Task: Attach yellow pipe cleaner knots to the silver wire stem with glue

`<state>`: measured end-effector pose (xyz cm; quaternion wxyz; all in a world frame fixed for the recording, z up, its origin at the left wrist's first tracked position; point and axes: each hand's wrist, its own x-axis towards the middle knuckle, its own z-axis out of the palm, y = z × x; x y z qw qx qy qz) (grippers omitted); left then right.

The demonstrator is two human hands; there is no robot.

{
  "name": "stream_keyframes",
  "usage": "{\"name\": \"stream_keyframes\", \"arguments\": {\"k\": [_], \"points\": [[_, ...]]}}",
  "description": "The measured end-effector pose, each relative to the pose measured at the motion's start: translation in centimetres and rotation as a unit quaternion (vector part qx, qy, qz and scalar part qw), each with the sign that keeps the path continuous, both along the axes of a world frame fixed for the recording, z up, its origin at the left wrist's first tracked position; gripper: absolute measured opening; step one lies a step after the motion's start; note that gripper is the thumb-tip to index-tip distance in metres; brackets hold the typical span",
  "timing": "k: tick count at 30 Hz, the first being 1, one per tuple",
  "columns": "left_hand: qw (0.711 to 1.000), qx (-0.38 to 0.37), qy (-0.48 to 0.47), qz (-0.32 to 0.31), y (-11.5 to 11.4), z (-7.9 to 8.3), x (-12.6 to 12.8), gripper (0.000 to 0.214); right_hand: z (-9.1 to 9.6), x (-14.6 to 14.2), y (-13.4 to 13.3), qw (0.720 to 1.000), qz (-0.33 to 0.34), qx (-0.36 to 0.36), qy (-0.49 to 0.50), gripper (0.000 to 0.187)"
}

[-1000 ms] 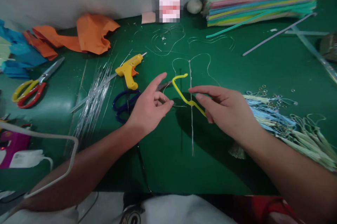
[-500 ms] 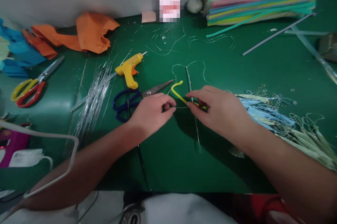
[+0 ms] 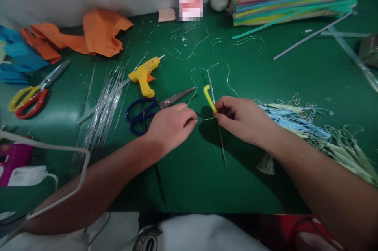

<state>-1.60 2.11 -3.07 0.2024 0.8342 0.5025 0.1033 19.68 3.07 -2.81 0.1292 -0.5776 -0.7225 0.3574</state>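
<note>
Hands meet, left hand [image 3: 171, 125] pinching thin wire [image 3: 204, 119], right hand [image 3: 242, 119] pinching yellow pipe cleaner [image 3: 209, 96]; green table [image 3: 191, 180] open toward near edge.

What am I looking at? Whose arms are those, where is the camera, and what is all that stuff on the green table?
There is no machine here, just a person making something by hand. The camera sits on the person's head and looks down, so both arms reach in from the bottom of the picture.

The left hand pinches a thin wire bent into loops. The right hand holds a yellow fuzzy stick right beside that wire.

On the green table lie a yellow glue gun, blue-handled scissors, red and yellow scissors, crumpled orange paper, a bundle of silvery wires and a heap of pale tassels. At the back is a stack of colourful fuzzy sticks.
</note>
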Motion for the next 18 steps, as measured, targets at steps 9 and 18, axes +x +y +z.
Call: {"name": "stream_keyframes", "arguments": {"k": [9,18], "points": [[0.991,0.106,0.043,-0.072,-0.19,-0.56,0.12,0.028,0.45,0.29,0.11,0.996,-0.065,-0.067,0.012,0.012],[0.987,0.097,0.069,-0.107,0.02,-0.69,0.26,0.027,0.99,0.82,0.57,0.984,-0.111,-0.128,0.063,0.008]]}}
